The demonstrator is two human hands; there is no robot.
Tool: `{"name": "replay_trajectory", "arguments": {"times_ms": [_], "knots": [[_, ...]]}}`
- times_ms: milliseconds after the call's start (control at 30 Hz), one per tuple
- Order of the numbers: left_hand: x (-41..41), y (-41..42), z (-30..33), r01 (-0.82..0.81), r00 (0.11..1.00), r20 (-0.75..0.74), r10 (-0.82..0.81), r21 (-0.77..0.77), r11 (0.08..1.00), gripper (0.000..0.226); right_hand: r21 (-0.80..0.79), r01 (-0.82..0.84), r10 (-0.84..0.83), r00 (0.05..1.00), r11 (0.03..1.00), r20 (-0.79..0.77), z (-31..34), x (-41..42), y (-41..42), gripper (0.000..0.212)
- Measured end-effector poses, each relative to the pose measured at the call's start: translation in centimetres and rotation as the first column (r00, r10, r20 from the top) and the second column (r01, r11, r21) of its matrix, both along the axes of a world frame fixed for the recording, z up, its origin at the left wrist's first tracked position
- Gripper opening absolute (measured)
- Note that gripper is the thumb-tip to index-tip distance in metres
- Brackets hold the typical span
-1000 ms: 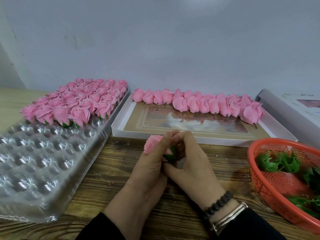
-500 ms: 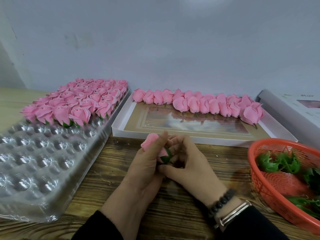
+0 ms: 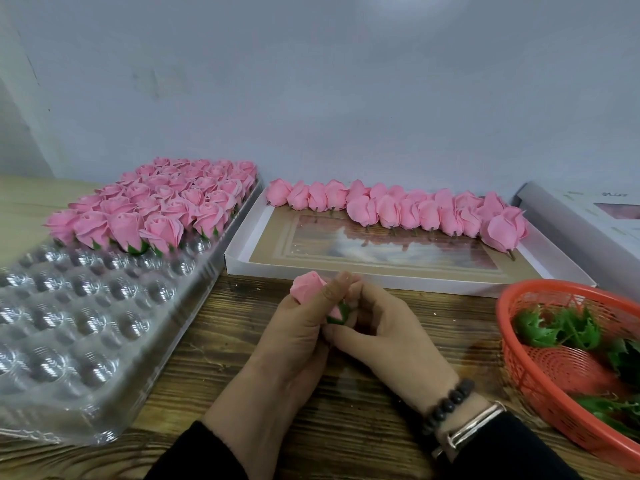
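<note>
Left of frame: clear blister tray, far rows filled with finished pink roses, near pockets vacant. Lower centre, above the wooden table: left hand wrapped round a single rose bud, thumb laid across the petals, tip of the bud poking out toward upper left. At the bud's base sits a green calyx; the right hand has its fingertips pinched in on that base, thumb underneath. Bud held clear of the table, between both hands. Judgement on handling: very light, petals soft and easily dented or creased, so a loose cradle around the body suits, with any real pressure kept at the firmer base where the calyx seats. The calyx looks thin and flexible, likely to slip off-centre if pushed unevenly. Behind the hands, a flat white box with a row of bare buds along its far edge. Right edge: orange basket holding loose green calyces.
</note>
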State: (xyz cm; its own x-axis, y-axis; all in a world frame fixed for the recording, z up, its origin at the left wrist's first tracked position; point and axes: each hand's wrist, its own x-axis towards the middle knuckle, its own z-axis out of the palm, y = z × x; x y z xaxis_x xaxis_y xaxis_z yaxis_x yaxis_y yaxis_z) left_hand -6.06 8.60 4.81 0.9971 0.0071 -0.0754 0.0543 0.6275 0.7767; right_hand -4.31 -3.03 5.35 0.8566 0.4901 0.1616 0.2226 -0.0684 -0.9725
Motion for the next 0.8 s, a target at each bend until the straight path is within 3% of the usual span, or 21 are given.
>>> {"name": "replay_trajectory", "arguments": {"times_ms": [100, 167, 200, 267, 333, 400, 500, 633, 733, 800], "knots": [[0.1, 0.1, 0.0, 0.013, 1.000, -0.001, -0.013, 0.122, 0.992, 0.030, 0.068, -0.068, 0.074, 0.993, 0.995, -0.089, 0.1, 0.1, -0.4, 0.005], [0.1, 0.1, 0.0, 0.005, 1.000, 0.008, -0.006, 0.180, 0.984, 0.049, 0.073, -0.103, 0.111, 0.987, 0.992, -0.112, 0.4, 0.1, -0.7, 0.006], [0.1, 0.2, -0.1, -0.030, 0.999, 0.027, 0.025, 0.202, 0.979, 0.057, 0.049, -0.096, 0.100, 0.990, 0.994, -0.096, 0.5, 0.1, -0.7, 0.007], [0.1, 0.4, -0.2, -0.154, 0.985, 0.112, 0.129, 0.259, 0.953, 0.048, 0.011, -0.005, 0.006, 0.999, 1.000, -0.037, 0.4, 0.3, -0.7, 0.010], [0.2, 0.6, -0.4, -0.304, 0.949, 0.211, 0.234, 0.416, 0.857, 0.029, 0.047, 0.114, -0.115, 0.993, 0.992, 0.026, 0.5, 0.5, -0.8, 0.019], [0.3, 0.8, -0.4, -0.416, 0.908, 0.311, 0.281, 0.587, 0.695, 0.020, 0.046, 0.172, -0.176, 0.975, 0.984, 0.134, 0.8, 0.4, -0.8, 0.026], [0.0, 0.4, -0.1, -0.404, 0.909, 0.374, 0.181, 0.694, 0.596, 0.013, -0.048, 0.147, -0.126, 0.943, 0.988, 0.308, 0.9, 0.1, -0.8, 0.037], [-0.3, 0.1, 0.1, -0.390, 0.919, 0.375, 0.124, 0.816, 0.427, 0.046, -0.173, 0.150, -0.059, 0.894, 0.973, 0.444, 1.1, 0.1, -0.9, 0.044], [-0.4, 0.1, 0.1, -0.385, 0.922, 0.381, 0.071, 0.882, 0.270, 0.071, -0.202, 0.130, -0.034, 0.907, 0.971, 0.420, 1.4, 0.1, -1.0, 0.040], [-0.4, 0.1, 0.0, -0.392, 0.919, 0.392, 0.046, 0.893, 0.220, 0.079, -0.208, 0.111, -0.024, 0.923, 0.972, 0.383, 1.5, 0.1, -1.0, 0.034]]}}
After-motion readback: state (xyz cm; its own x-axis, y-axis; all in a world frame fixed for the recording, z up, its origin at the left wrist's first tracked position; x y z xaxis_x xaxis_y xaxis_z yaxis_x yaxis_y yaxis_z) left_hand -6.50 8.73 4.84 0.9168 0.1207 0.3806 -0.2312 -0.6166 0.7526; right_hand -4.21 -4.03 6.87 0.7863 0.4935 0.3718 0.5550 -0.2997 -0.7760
